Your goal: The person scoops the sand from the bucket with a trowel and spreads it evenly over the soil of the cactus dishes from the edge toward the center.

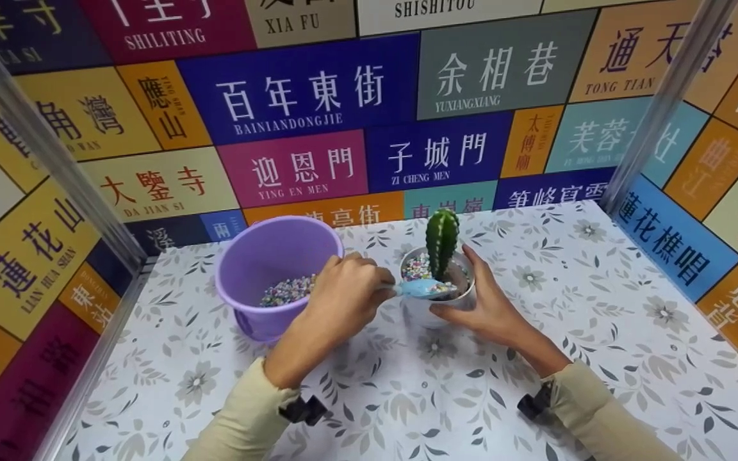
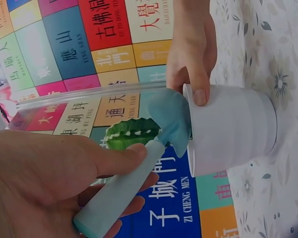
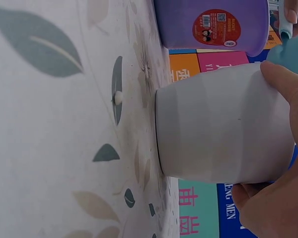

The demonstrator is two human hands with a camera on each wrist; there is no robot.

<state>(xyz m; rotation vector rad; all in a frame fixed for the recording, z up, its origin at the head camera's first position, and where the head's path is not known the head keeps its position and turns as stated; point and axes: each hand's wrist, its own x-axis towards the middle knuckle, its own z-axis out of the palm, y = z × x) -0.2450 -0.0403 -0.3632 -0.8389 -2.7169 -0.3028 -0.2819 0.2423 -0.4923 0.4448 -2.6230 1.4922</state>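
Note:
My left hand grips the pale blue handle of a small shovel. Its blade tilts over the rim of a white pot, with some colourful pebbles on it in the head view. My right hand holds that pot around its rim, thumb on the near side. A green ribbed cactus stands upright in the pot, and multicoloured pebbles lie on the left part of the surface around it. In the right wrist view the pot stands on the tablecloth.
Left of the pot stands a purple bucket with more coloured pebbles inside. A flower-patterned tablecloth covers the table. Behind it rises a wall of coloured sign panels, with clear upright strips at both corners.

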